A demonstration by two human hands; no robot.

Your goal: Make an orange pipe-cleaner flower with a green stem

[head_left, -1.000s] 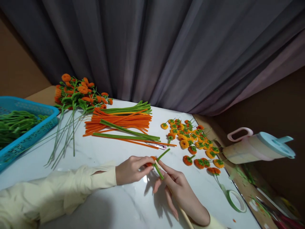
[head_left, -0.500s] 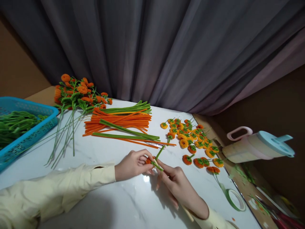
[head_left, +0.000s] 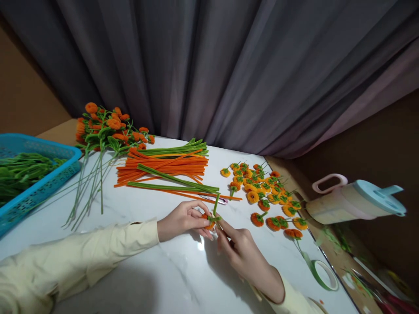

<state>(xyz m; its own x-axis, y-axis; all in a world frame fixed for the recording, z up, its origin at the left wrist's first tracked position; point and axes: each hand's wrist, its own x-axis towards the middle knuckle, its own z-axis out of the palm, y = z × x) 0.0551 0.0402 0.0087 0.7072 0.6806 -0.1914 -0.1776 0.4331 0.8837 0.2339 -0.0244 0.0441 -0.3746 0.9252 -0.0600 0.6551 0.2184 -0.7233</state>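
Note:
My left hand (head_left: pixel 188 220) is closed round a small orange pipe-cleaner flower (head_left: pixel 208 224), holding it just above the white table. Green pipe cleaner (head_left: pixel 216 204) crosses the back of the flower, one piece standing up and another pointing right. My right hand (head_left: pixel 240 248) pinches the right-hand green end between thumb and fingers. A thin pale stick (head_left: pixel 255 293) shows below the right palm; most of it is hidden by the hand. Just beyond the hands lies a pair of small scissors or a similar slim tool (head_left: pixel 214 199), partly covered by pipe cleaners.
Orange pipe cleaners (head_left: pixel 163 169) and green ones (head_left: pixel 176 149) lie behind my hands. Finished orange flowers (head_left: pixel 113 124) are heaped back left beside a blue basket (head_left: pixel 62 168). Several flower heads (head_left: pixel 258 187), green tape (head_left: pixel 324 274) and a lidded jug (head_left: pixel 347 203) are on the right.
The upright green piece has swung from leaning right to nearly vertical. The flower has turned in my left hand and shows more of its orange. My right hand has shifted slightly.

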